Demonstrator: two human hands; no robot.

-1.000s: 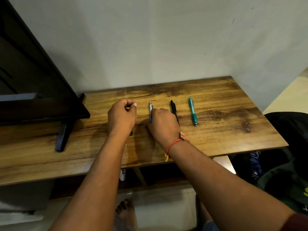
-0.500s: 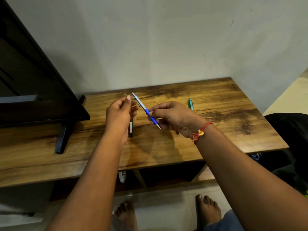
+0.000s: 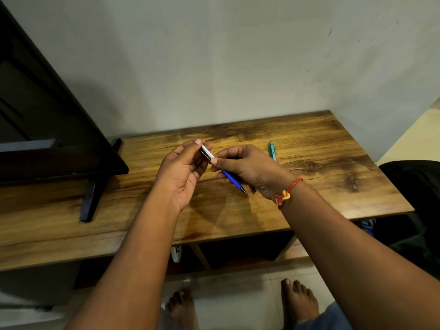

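The blue pen is in mid-air at the centre of the frame, above the table, slanting from upper left to lower right. The left hand pinches its silver upper end between thumb and fingertips, and the right hand grasps the barrel near the middle. The pickup is done. The pen looks to be in one piece, so any twisting or pulling apart seems yet to come. The teal pen lies on the table, right of centre, not handled.
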